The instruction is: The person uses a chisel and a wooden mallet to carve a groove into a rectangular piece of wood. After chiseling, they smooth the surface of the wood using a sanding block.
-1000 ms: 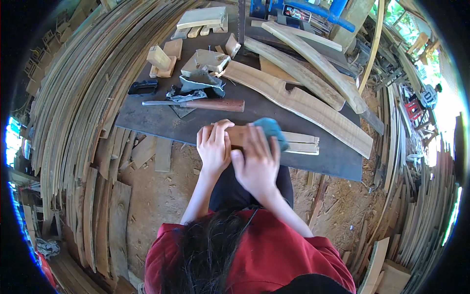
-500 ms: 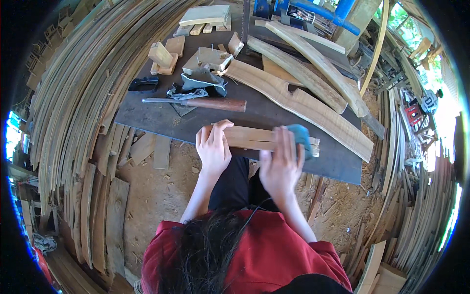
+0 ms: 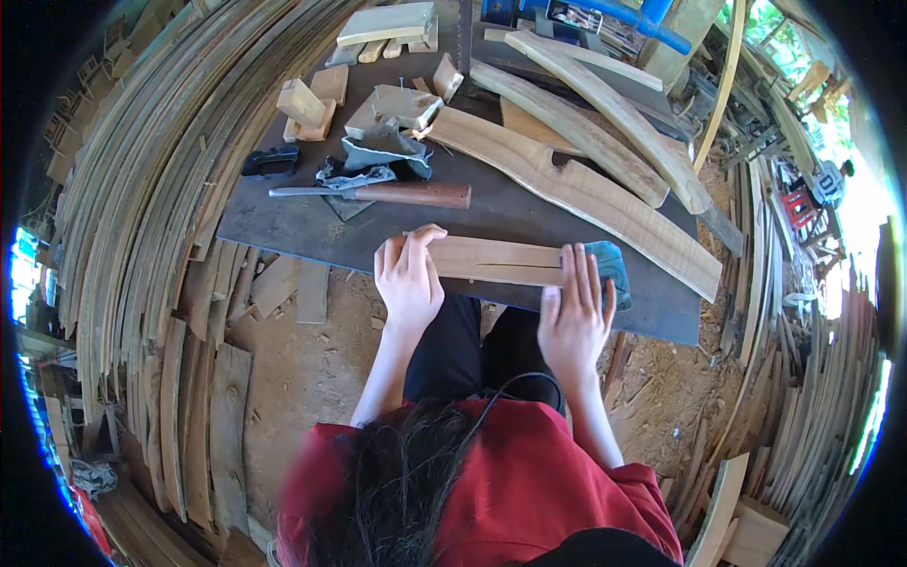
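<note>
My left hand (image 3: 408, 279) grips the left end of a pale wooden strip (image 3: 496, 260), split lengthwise, at the near edge of the dark tabletop (image 3: 312, 236). At the strip's right end, my right hand (image 3: 576, 312) presses on a teal pad (image 3: 607, 257), holding it with long fingers laid over it. Just beyond the strip lie a wooden-handled metal tool (image 3: 416, 196), crumpled grey sheet material (image 3: 387, 159) and a black tool (image 3: 269, 163).
Curved planks (image 3: 605, 208) cross the tabletop's right half; wood blocks with nails (image 3: 392, 111) sit farther back. Blue machinery (image 3: 666, 36) and a phone (image 3: 573, 17) are at the top. Long boards are stacked left (image 3: 142, 189) and right (image 3: 831, 397). A red chair (image 3: 796, 210) is at far right.
My right hand has slid rightward along the strip with the teal pad, uncovering the middle of the strip. My left hand has stayed at the left end.
</note>
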A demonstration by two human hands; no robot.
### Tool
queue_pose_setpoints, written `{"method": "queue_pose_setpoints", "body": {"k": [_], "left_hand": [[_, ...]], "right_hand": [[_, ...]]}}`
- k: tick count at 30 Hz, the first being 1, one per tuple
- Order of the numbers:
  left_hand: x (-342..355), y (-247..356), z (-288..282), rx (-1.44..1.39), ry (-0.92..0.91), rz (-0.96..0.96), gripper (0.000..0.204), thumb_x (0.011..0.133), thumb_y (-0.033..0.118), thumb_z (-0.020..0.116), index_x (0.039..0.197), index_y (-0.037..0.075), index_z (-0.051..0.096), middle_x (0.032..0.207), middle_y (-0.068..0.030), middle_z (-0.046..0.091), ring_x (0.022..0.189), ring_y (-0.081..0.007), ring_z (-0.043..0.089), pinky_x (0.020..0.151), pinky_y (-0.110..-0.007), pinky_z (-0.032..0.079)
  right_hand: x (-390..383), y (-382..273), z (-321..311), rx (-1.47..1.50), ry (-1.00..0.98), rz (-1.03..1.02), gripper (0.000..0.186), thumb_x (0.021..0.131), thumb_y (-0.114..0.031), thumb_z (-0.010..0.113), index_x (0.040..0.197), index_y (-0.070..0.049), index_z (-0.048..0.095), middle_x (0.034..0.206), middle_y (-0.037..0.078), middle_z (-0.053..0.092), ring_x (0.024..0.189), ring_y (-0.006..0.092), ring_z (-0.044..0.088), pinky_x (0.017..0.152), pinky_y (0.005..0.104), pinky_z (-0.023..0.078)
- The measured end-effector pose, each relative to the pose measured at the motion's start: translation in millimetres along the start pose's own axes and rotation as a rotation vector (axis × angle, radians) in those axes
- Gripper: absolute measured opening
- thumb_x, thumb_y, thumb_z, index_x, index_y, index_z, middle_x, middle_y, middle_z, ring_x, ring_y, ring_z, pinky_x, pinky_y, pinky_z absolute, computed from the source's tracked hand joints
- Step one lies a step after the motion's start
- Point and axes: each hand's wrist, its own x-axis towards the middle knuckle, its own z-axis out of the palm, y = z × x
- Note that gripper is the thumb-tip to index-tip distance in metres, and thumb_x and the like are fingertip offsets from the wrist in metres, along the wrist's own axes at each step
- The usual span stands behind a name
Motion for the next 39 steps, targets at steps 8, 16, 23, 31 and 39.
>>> {"method": "queue_pose_setpoints", "body": {"k": [8, 16, 23, 31, 39], "left_hand": [[-2, -6, 6, 0.027, 0.008, 0.015, 0.03, 0.079, -0.001, 0.05, 0.106, 0.011, 0.056, 0.105, -0.0005, 0.066, 0.088, -0.0247, 0.057, 0.084, -0.038, 0.04], [0, 0, -1, -0.003, 0.009, 0.001, 0.031, 0.078, -0.003, 0.05, 0.105, 0.011, 0.056, 0.105, -0.0003, 0.066, 0.087, -0.0247, 0.057, 0.084, -0.039, 0.04], [-2, -3, 3, -0.005, -0.003, -0.009, 0.026, 0.083, 0.0, 0.05, 0.105, 0.01, 0.057, 0.105, -0.0015, 0.065, 0.089, -0.0251, 0.057, 0.087, -0.04, 0.039], [20, 23, -30, -0.082, -0.032, 0.065, 0.033, 0.09, 0.015, 0.049, 0.122, 0.009, 0.056, 0.122, -0.0089, 0.059, 0.113, -0.0255, 0.055, 0.105, -0.049, 0.027], [4, 71, 26, 0.168, -0.345, 0.183, 0.064, 0.095, 0.045, 0.045, 0.141, 0.001, 0.039, 0.144, -0.0153, 0.043, 0.134, -0.0262, 0.041, 0.111, -0.049, 0.025]], "right_hand": [[14, -90, 33, 0.243, -0.031, -0.27, 0.053, 0.094, -0.036, 0.047, 0.135, -0.004, 0.049, 0.142, 0.011, 0.047, 0.133, 0.0238, 0.043, 0.111, 0.048, 0.025], [-2, 17, 1, 0.008, -0.001, 0.055, 0.05, 0.095, -0.03, 0.043, 0.141, -0.011, 0.044, 0.145, 0.009, 0.044, 0.135, 0.0241, 0.039, 0.112, 0.0476, 0.022], [12, -56, 25, 0.151, -0.04, -0.218, 0.05, 0.096, -0.031, 0.04, 0.139, -0.005, 0.044, 0.145, 0.012, 0.043, 0.136, 0.0237, 0.039, 0.112, 0.0486, 0.023], [19, -26, -9, 0.539, 0.007, -0.266, 0.048, 0.091, -0.016, 0.05, 0.137, -0.006, 0.045, 0.142, 0.016, 0.045, 0.134, 0.0321, 0.04, 0.111, 0.0495, 0.026], [13, 45, 0, 0.219, 0.072, -0.092, 0.043, 0.089, -0.021, 0.06, 0.13, -0.009, 0.054, 0.134, 0.013, 0.053, 0.129, 0.0299, 0.046, 0.109, 0.0475, 0.028]]}}
